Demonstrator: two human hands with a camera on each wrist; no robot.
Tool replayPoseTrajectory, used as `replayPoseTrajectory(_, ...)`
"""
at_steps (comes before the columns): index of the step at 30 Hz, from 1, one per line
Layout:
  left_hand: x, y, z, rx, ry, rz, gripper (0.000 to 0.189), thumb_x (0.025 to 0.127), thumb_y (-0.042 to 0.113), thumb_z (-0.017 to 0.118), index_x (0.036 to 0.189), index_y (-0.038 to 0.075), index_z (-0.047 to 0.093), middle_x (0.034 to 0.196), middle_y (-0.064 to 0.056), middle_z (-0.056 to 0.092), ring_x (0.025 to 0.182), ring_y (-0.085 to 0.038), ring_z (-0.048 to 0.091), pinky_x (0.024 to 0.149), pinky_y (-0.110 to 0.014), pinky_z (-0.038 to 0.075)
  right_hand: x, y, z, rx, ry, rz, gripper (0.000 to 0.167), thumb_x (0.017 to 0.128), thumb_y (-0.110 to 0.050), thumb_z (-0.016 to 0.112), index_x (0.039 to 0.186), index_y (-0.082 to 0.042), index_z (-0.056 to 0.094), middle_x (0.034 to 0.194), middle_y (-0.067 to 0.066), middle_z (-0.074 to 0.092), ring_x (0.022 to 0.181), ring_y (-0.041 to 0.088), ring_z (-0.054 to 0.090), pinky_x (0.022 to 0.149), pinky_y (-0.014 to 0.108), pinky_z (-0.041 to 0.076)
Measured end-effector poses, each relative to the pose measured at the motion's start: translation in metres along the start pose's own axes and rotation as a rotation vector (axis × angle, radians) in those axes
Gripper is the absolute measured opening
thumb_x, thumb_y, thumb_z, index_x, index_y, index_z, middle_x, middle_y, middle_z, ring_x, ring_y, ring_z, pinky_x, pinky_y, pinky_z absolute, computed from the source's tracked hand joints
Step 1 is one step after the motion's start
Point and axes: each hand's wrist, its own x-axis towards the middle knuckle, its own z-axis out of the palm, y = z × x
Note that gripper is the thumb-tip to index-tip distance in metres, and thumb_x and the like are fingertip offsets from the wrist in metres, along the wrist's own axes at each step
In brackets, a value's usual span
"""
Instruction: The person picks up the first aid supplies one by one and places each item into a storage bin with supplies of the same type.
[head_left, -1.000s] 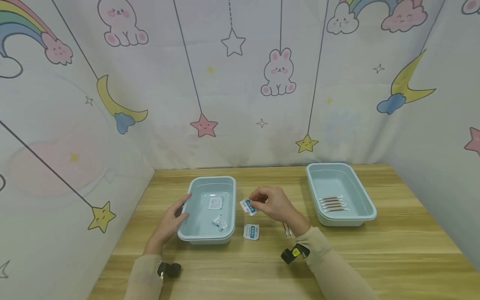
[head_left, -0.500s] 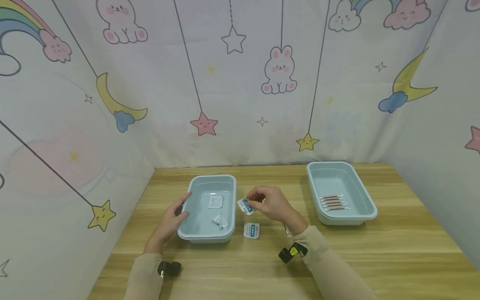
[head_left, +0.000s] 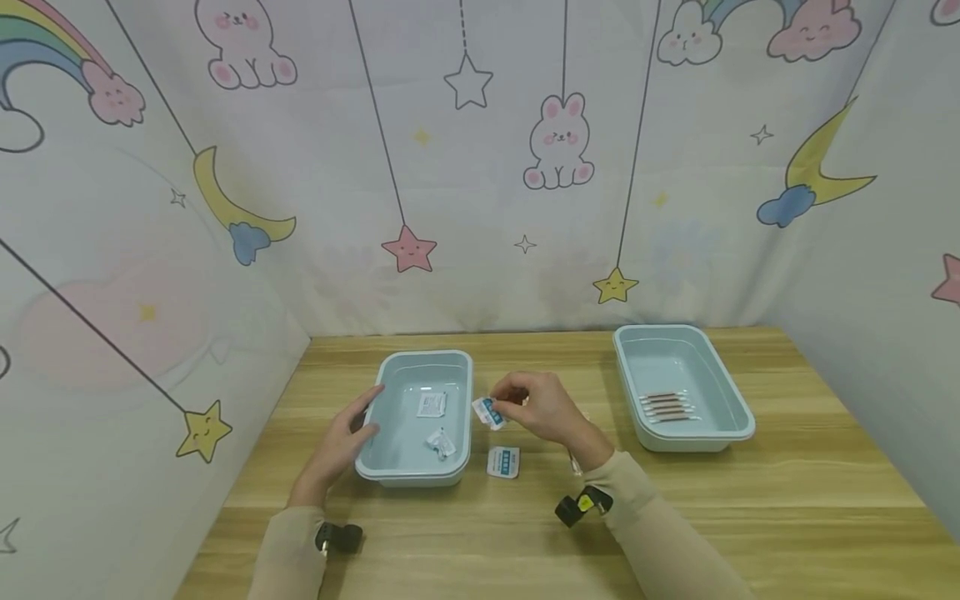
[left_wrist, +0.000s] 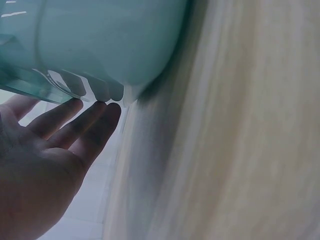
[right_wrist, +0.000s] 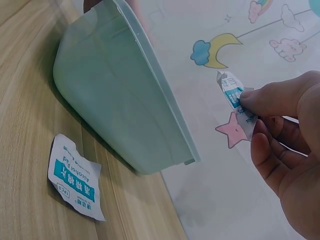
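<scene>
My right hand [head_left: 543, 408] pinches an alcohol pad packet [head_left: 487, 413] between thumb and fingers, raised just right of the left light-blue bin [head_left: 393, 433]. The right wrist view shows this white and teal packet [right_wrist: 232, 97] above the bin's rim level. My left hand [head_left: 337, 446] rests against the bin's left side; in the left wrist view its fairly straight fingers [left_wrist: 95, 132] touch the wall. Inside that bin lie two packets, a flat one [head_left: 431, 405] and a crumpled one [head_left: 441, 443]. Another alcohol pad packet [head_left: 503, 462] lies flat on the table beside the bin.
A second light-blue bin [head_left: 682, 354] stands at the back right, holding several brown-stemmed cotton swabs [head_left: 669, 407]. More swabs [head_left: 575, 463] lie on the wooden table [head_left: 450, 542], partly hidden under my right wrist. A patterned cloth wall [head_left: 480, 183] closes off the back.
My right hand has shifted slightly left with the packet, closer to the left bin, then stays almost still. The left hand keeps its place on the bin.
</scene>
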Motion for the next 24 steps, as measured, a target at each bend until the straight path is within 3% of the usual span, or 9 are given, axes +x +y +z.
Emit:
replayPoseTrajectory(2,0.000,-0.002,0.000,-0.002,-0.003,0.006,0.062,0.093,0.002,0.049,0.152,0.012,0.033,0.161,-0.019,0.020,0.147,-0.044,0.018,0.117,-0.057,0.021,0.000,-0.001,0.001,0.001,-0.002,0.005,0.009,0.085,-0.014,0.074,0.093,-0.016,0.072,0.084,-0.007,0.069,0.073,0.005,0.060,0.067,0.022,0.053)
replayPoseTrajectory(7,0.011,-0.025,0.000,-0.003,0.005,0.016,0.062,0.093,0.005,0.051,0.152,0.018,0.035,0.161,-0.015,0.021,0.147,-0.041,0.018,0.117,-0.056,0.022,0.000,-0.002,0.002,0.009,-0.005,0.010,0.009,0.085,-0.013,0.074,0.093,-0.017,0.072,0.085,-0.007,0.070,0.074,0.005,0.061,0.068,0.022,0.054)
replayPoseTrajectory(24,0.010,-0.021,0.000,0.022,0.006,-0.011,0.062,0.094,0.005,0.050,0.153,0.017,0.032,0.161,-0.016,0.020,0.148,-0.041,0.018,0.117,-0.055,0.022,0.000,-0.001,0.004,0.006,-0.006,0.007,0.008,0.086,-0.015,0.073,0.092,-0.017,0.072,0.085,-0.009,0.069,0.075,0.006,0.061,0.068,0.022,0.055)
